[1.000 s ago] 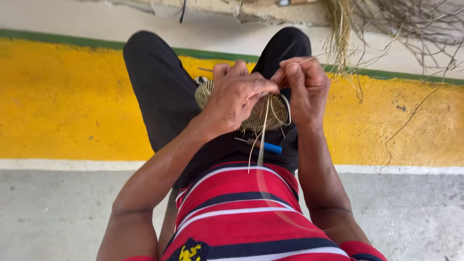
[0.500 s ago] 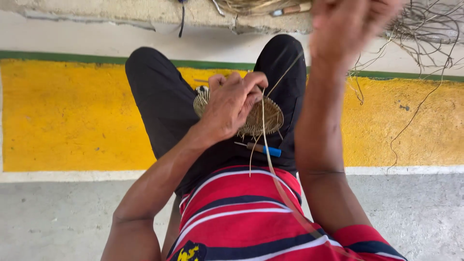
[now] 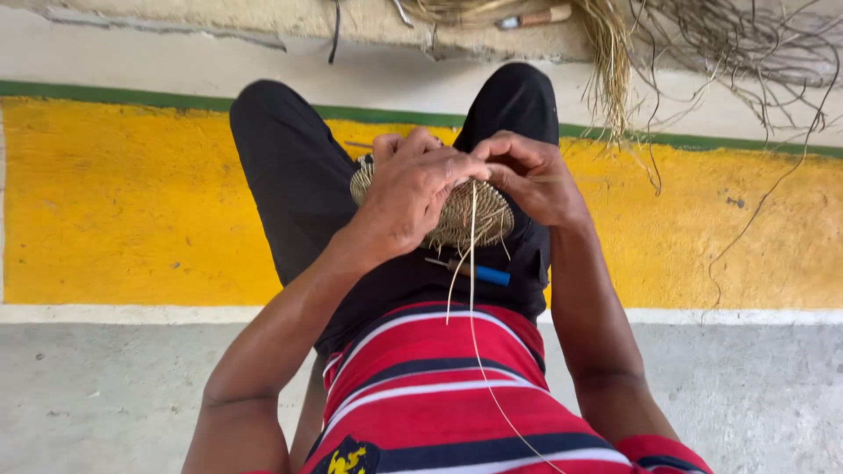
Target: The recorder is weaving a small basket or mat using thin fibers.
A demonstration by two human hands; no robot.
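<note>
While the head camera looks down over a red striped shirt point(image 3: 421, 395) and black trousers point(image 3: 299, 193), both hands meet at a round coiled straw disc point(image 3: 470, 219) resting on the lap. Left hand point(image 3: 413, 197) lies over the disc's left half, fingers curled and clamped on its rim. Right hand point(image 3: 531, 175) is pinched shut on a pale fibre strand point(image 3: 472, 298) at the disc's upper right edge; the strand hangs down across the shirt. Just below the disc, a blue-handled tool point(image 3: 479, 272) lies on the lap. Beyond the knees runs a yellow painted floor band point(image 3: 114, 202), and a bundle of dry straw point(image 3: 615, 61) hangs near the wall.
</note>
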